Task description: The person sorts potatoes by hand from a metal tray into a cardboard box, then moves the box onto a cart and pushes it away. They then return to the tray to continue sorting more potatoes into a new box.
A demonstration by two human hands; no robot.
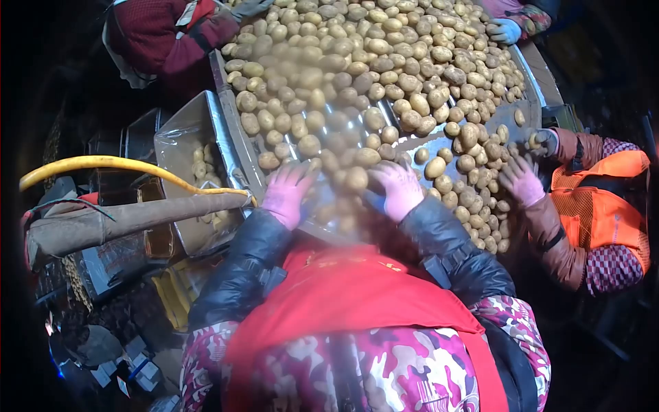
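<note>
Potatoes [384, 47] cover most of the sorting table [412, 142] in front of me, with bare metal showing between them near my side. My left hand [288, 194], in a pink glove, rests at the near edge with its fingers apart beside several potatoes. To its right is my right hand [398, 191], also gloved in pink, its fingers spread next to a potato [367, 157]. Neither hand appears to hold anything, though the palms are hidden. A hazy smear blurs the potatoes between my hands.
At left stands a plastic-lined bin [189, 141] holding some potatoes. A yellow hose [117, 163] and a wrapped pole [137, 218] reach toward the table's left edge. A co-worker in an orange vest [604, 206] works at right; other people's gloved hands [504, 31] are at the far corners.
</note>
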